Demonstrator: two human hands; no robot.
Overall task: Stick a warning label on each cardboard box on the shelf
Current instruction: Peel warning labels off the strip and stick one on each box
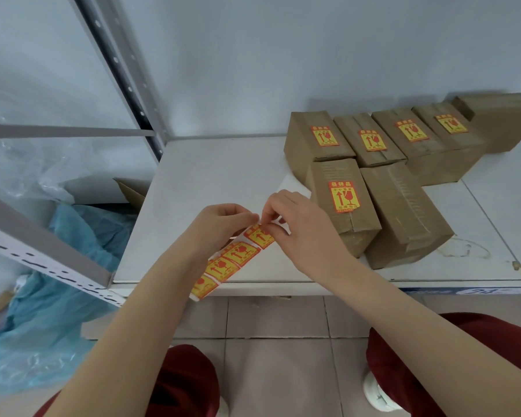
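Now | right hand [301,233] fingers pinch top label [257,236] | left hand [223,224] grips the label strip [229,261] just beside it, tail hanging past shelf [208,176] edge | on shelf right of hands: five labelled boxes [343,203], two bare boxes [403,215], one front, one far back

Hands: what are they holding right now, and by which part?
Both hold the label strip at its upper end. The left hand pinches the strip beside the top label; the right hand pinches that label's upper edge.
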